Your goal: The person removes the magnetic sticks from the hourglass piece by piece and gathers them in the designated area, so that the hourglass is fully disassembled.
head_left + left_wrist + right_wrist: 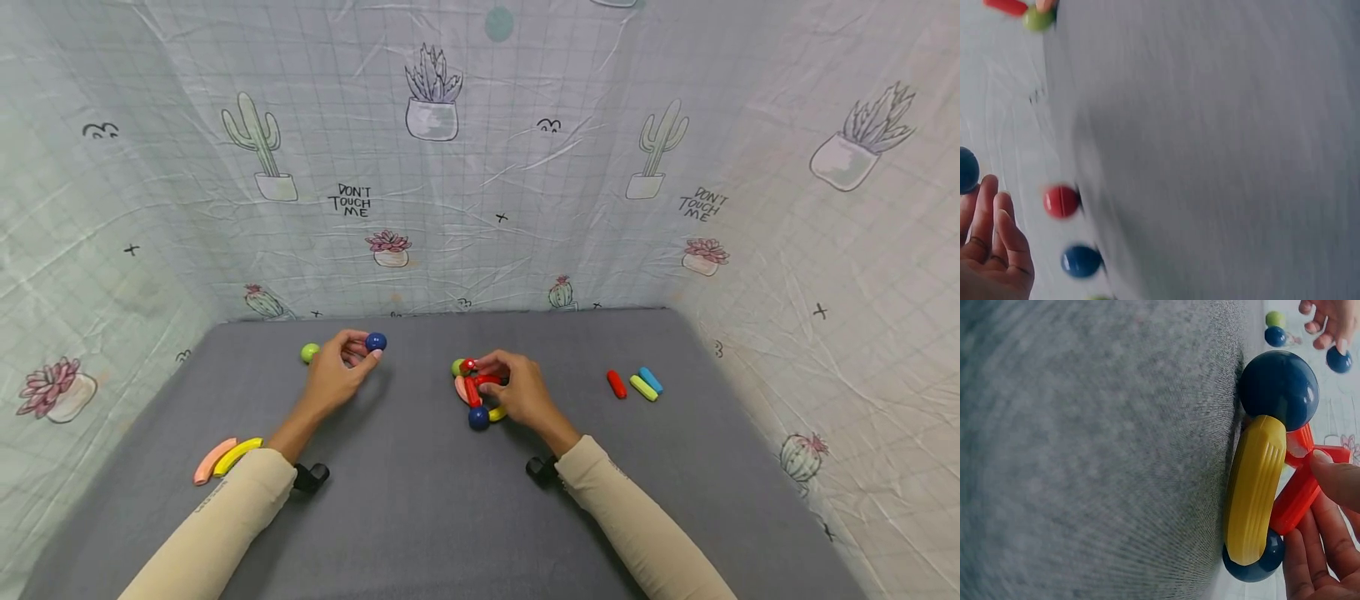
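My left hand (335, 372) is raised above the table's left half, pinching a glossy blue ball (376, 342) between thumb and fingertips. In the middle, a small structure of coloured rods and balls stands on the table. My right hand (520, 388) reaches it from the right, thumb and fingers holding a red rod (1297, 495). A blue ball (478, 418) forms its near corner, joined to a curved yellow rod (1254, 494). Another blue ball (1257, 557) is at that rod's other end. A green ball (458, 367) and a pink curved rod (461, 388) show on its left side.
Behind my left hand lie a green ball (310, 353), a red ball (1061, 201) and a blue ball (1082, 260). Pink (213, 461) and yellow curved rods (238, 457) lie by my left forearm. Short red (617, 384), yellow-green (643, 388) and blue rods (651, 380) lie right.
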A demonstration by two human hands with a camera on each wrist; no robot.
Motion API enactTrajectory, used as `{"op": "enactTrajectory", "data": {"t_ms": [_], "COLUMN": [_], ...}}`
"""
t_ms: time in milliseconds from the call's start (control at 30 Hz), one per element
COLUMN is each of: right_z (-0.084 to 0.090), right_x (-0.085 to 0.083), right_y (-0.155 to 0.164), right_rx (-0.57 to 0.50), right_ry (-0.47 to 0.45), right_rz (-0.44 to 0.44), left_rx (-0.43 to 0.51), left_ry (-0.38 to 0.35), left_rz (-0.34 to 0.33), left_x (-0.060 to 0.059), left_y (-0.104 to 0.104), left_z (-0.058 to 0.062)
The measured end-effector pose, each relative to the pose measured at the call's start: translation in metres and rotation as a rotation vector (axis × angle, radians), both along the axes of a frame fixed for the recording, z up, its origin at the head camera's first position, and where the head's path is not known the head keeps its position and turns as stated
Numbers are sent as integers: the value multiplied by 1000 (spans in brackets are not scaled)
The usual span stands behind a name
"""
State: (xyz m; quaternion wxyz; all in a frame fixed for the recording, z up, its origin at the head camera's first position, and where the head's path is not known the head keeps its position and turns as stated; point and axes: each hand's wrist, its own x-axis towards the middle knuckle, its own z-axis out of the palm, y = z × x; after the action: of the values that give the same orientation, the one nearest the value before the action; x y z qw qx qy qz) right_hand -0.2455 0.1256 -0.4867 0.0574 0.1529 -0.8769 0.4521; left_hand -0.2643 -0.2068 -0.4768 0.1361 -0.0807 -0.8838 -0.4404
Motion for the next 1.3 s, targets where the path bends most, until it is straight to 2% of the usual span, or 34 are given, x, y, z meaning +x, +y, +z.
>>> {"op": "enactTrajectory", "data": {"t_ms": [167,467,567,733,900,1100,1300], "right_z": [0,1,0,0,1,1,0], "right_x": [0,1,1,0,0,0,0], "right_y": [0,0,0,0,0,1,1], "right_rx": [8,8,5,0,7,1,1], "right_ry": [4,0,4,4,2,-18,-18], "right_rz": [-1,7,9,13,14,12,9], "left_rx": [-46,-151,-189,-257,-341,-418,-452], "left_ry": [21,-13,-45,-159,-271,-381,-426], "left_rz": [68,153,189,249,223,179,171], "left_x": [-4,-7,-11,-16,-18,-19,-19], "left_y": [-32,-85,-100,-124,-143,-150,-149], "left_z": [2,13,12,7,5,6,4]}}
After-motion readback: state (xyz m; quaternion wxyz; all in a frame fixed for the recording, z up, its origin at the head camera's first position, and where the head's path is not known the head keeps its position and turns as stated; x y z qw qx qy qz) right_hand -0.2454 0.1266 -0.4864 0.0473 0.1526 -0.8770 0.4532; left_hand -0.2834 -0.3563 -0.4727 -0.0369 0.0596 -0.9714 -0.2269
